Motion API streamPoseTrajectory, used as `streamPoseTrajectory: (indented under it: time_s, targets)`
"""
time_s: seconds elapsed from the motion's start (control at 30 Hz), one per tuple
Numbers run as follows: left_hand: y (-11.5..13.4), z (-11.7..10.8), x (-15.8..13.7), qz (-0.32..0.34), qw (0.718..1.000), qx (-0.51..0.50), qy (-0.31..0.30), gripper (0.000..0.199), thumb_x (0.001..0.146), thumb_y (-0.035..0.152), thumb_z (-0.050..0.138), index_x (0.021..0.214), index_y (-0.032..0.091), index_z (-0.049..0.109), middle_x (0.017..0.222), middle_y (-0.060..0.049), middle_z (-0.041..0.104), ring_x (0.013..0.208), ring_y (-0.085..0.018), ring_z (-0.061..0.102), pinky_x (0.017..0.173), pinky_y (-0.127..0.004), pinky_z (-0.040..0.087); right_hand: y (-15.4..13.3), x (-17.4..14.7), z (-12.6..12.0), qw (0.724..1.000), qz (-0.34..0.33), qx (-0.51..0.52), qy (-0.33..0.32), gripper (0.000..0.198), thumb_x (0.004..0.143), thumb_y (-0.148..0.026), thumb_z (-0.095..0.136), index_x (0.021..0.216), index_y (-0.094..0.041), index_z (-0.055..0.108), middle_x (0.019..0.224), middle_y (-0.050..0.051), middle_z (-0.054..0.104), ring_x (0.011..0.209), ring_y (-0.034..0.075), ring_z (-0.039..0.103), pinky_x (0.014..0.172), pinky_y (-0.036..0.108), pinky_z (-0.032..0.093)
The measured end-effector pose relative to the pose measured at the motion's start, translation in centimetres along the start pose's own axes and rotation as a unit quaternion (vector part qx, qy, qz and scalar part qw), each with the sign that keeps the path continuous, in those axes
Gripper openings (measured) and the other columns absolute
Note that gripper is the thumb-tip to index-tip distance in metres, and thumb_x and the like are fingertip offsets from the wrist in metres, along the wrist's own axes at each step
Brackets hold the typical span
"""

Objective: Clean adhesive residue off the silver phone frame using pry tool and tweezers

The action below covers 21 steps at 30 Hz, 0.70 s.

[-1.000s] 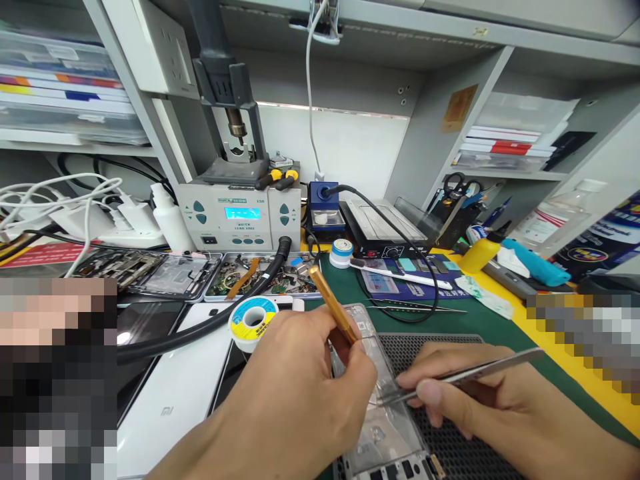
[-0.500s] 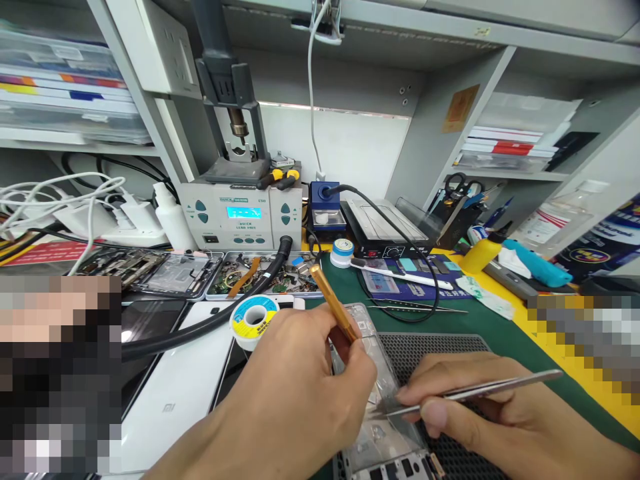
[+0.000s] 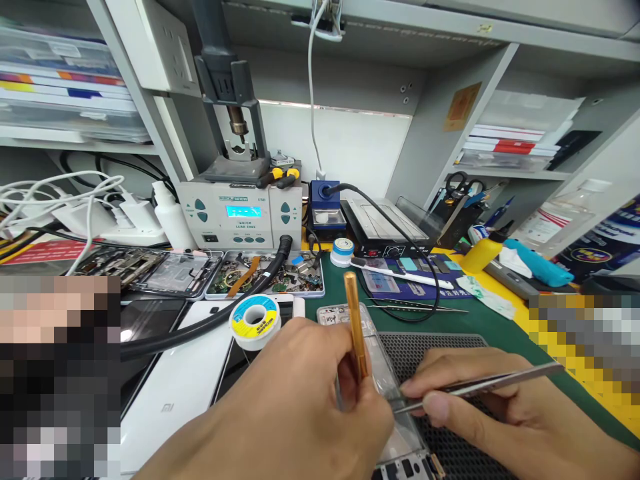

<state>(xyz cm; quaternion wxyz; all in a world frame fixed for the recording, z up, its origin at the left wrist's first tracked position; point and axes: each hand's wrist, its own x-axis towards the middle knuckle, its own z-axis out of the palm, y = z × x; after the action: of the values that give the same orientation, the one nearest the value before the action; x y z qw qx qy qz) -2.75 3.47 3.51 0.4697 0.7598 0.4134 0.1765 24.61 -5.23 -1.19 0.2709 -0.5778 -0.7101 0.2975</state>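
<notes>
Near the middle of the view, my left hand [image 3: 305, 400] is closed around a slim gold-coloured metal tool [image 3: 354, 310], which stands nearly upright; its tip is hidden behind my fingers. My right hand [image 3: 480, 407] grips metal tweezers [image 3: 520, 381], their points aimed left at the phone frame. The opened phone frame [image 3: 383, 367] lies beneath both hands, its inner tray bare and greyish, with black parts at the near end. Just where the tweezer points touch is covered by my left hand.
A dark ridged mat [image 3: 440, 347] lies on the green work surface [image 3: 520, 337]. Left stand a solder spool [image 3: 255, 322], a white phone back [image 3: 175, 393] and a black hose [image 3: 200, 340]. Behind are a tray of parts [image 3: 273, 280], a hot-air station [image 3: 235, 217] and a white brush [image 3: 415, 277].
My left hand has moved right and nearer, over the tweezer points, and the gold tool has swung more upright. My right hand has hardly moved.
</notes>
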Motion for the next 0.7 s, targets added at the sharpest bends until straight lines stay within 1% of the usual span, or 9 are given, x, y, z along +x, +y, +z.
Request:
streamPoseTrajectory:
  time_s: [0.1, 0.2, 0.3, 0.37, 0.4, 0.5, 0.6, 0.63, 0.7]
  targets:
    - [0.1, -0.2, 0.0, 0.004, 1.0, 0.002, -0.03, 0.016, 0.087, 0.019, 0.073, 0.072, 0.025, 0.076, 0.059, 0.006, 0.055, 0.053, -0.013, 0.048, 0.047, -0.025, 0.028, 0.7, -0.6, -0.1, 1.0, -0.011, -0.004, -0.01, 0.017, 0.113, -0.055, 0.083, 0.124, -0.049, 0.096, 0.119, 0.002, 0.093, 0.108, 0.03, 0.09, 0.097, 0.04, 0.073]
    - [0.2, -0.3, 0.0, -0.014, 1.0, -0.016, -0.01, 0.012, 0.087, 0.023, 0.075, 0.075, 0.025, 0.076, 0.063, 0.005, 0.058, 0.057, -0.014, 0.049, 0.049, -0.024, 0.032, 1.0, -0.8, -0.1, 0.999, -0.041, 0.012, -0.001, 0.023, 0.108, -0.048, 0.092, 0.131, -0.052, 0.094, 0.123, 0.002, 0.093, 0.113, 0.029, 0.09, 0.102, 0.037, 0.073]
    - [0.1, -0.3, 0.0, -0.026, 0.999, -0.023, 0.004, 0.011, 0.088, 0.026, 0.076, 0.077, 0.025, 0.075, 0.066, 0.003, 0.063, 0.06, -0.016, 0.053, 0.049, -0.025, 0.034, 0.7, -0.4, 0.1, 0.999, -0.038, 0.005, -0.005, 0.021, 0.109, -0.053, 0.089, 0.129, -0.051, 0.096, 0.12, 0.004, 0.094, 0.108, 0.029, 0.091, 0.093, 0.037, 0.075]
    - [0.0, -0.2, 0.0, -0.019, 1.0, -0.02, -0.002, 0.014, 0.09, 0.027, 0.074, 0.076, 0.025, 0.074, 0.065, 0.003, 0.064, 0.059, -0.016, 0.052, 0.048, -0.025, 0.032, -0.1, 0.3, 0.2, 1.0, -0.022, -0.003, 0.0, 0.019, 0.111, -0.058, 0.085, 0.124, -0.051, 0.098, 0.116, 0.005, 0.094, 0.105, 0.029, 0.091, 0.091, 0.038, 0.076]
    - [-0.1, -0.1, 0.1, -0.012, 1.0, -0.015, -0.004, 0.015, 0.091, 0.027, 0.073, 0.077, 0.025, 0.075, 0.064, 0.004, 0.063, 0.057, -0.015, 0.051, 0.047, -0.025, 0.031, -0.6, 0.7, 0.2, 1.0, -0.018, 0.004, -0.001, 0.019, 0.111, -0.059, 0.084, 0.121, -0.05, 0.098, 0.112, 0.004, 0.095, 0.099, 0.027, 0.091, 0.088, 0.036, 0.075]
    - [-0.3, 0.0, 0.2, 0.008, 1.0, -0.003, 0.005, 0.018, 0.094, 0.028, 0.069, 0.078, 0.025, 0.076, 0.061, 0.005, 0.059, 0.055, -0.014, 0.047, 0.045, -0.023, 0.03, -2.1, 1.8, 0.0, 0.998, -0.022, 0.059, 0.018, 0.019, 0.108, -0.056, 0.087, 0.109, -0.043, 0.101, 0.095, 0.004, 0.094, 0.082, 0.024, 0.088, 0.074, 0.03, 0.073]
    - [-0.2, -0.1, 0.3, 0.012, 1.0, -0.004, 0.013, 0.018, 0.095, 0.027, 0.068, 0.079, 0.025, 0.077, 0.061, 0.005, 0.059, 0.055, -0.013, 0.047, 0.045, -0.022, 0.029, -2.6, 2.2, -0.6, 0.996, -0.029, 0.082, 0.029, 0.02, 0.108, -0.054, 0.088, 0.104, -0.038, 0.101, 0.09, 0.005, 0.092, 0.077, 0.023, 0.087, 0.069, 0.029, 0.069]
    - [-0.2, -0.2, 0.3, 0.008, 1.0, -0.007, 0.013, 0.017, 0.094, 0.027, 0.069, 0.078, 0.025, 0.075, 0.062, 0.006, 0.059, 0.054, -0.013, 0.047, 0.044, -0.021, 0.029, -2.6, 2.1, -0.8, 0.996, -0.032, 0.08, 0.017, 0.023, 0.11, -0.054, 0.087, 0.104, -0.037, 0.101, 0.09, 0.005, 0.091, 0.078, 0.023, 0.086, 0.069, 0.029, 0.068]
    - [0.1, -0.4, 0.3, -0.006, 1.0, -0.012, 0.004, 0.018, 0.092, 0.027, 0.071, 0.074, 0.025, 0.068, 0.063, 0.005, 0.06, 0.055, -0.012, 0.047, 0.045, -0.021, 0.029, -2.4, 1.9, -1.0, 0.997, -0.029, 0.068, -0.038, 0.028, 0.114, -0.055, 0.081, 0.106, -0.035, 0.1, 0.091, 0.006, 0.089, 0.079, 0.023, 0.084, 0.07, 0.03, 0.067]
